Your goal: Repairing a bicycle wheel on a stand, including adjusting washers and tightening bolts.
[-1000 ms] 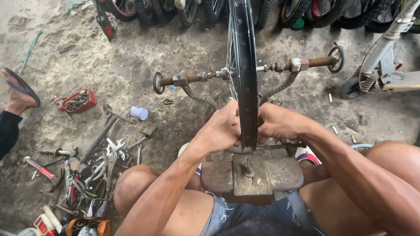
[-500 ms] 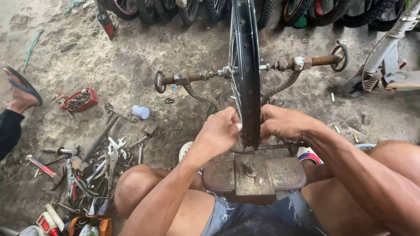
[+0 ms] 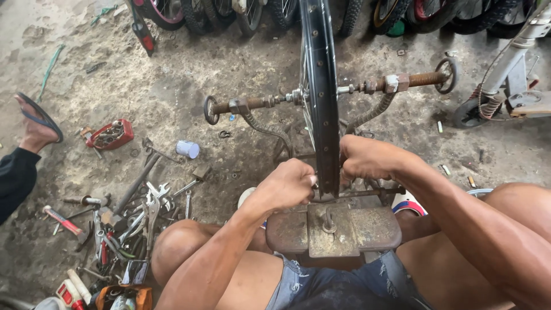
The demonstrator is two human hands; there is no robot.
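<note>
Fingers: both sets were curled shut at the black wheel rim point(image 3: 318, 86), low down where it met the stand; the left fingers point(image 3: 307, 182) pinched in from one side and the right fingers point(image 3: 346, 163) from the other. What they pinched, a spoke or a nipple, was hidden behind the knuckles.
Left hand: the left hand point(image 3: 287, 185) was fisted tight against the rim's near side, wrist bent upward.
Right hand: the right hand point(image 3: 367, 158) was closed likewise, pressed against the far side of the rim.
Progress: by my reckoning the work sat mid-way. The wheel was already mounted and both hands were busy on it; it was not yet lifted off the stand, and no tyre was on it.
Wheel: bare, dark, narrow, seen edge-on and standing upright, running from the top edge of the view down between the two hands. Its hub sat on the rusty threaded axle bar point(image 3: 327, 92), which crossed left to right.
Stand: the truing stand point(image 3: 367, 227) was rusted brown, with a flat plate and an upright bolt resting between the person's knees, and curved arms rising to the bar.
Floor: the dirt floor point(image 3: 172, 86) carried a heap of spanners and pliers point(image 3: 132, 218) toward its lower left, a red case point(image 3: 110, 134) and a small pale cup point(image 3: 187, 149) further out.
Edges: other wheels point(image 3: 241, 11) were ranged along the far edge; another person's sandalled foot point(image 3: 35, 123) showed at the left edge.
</note>
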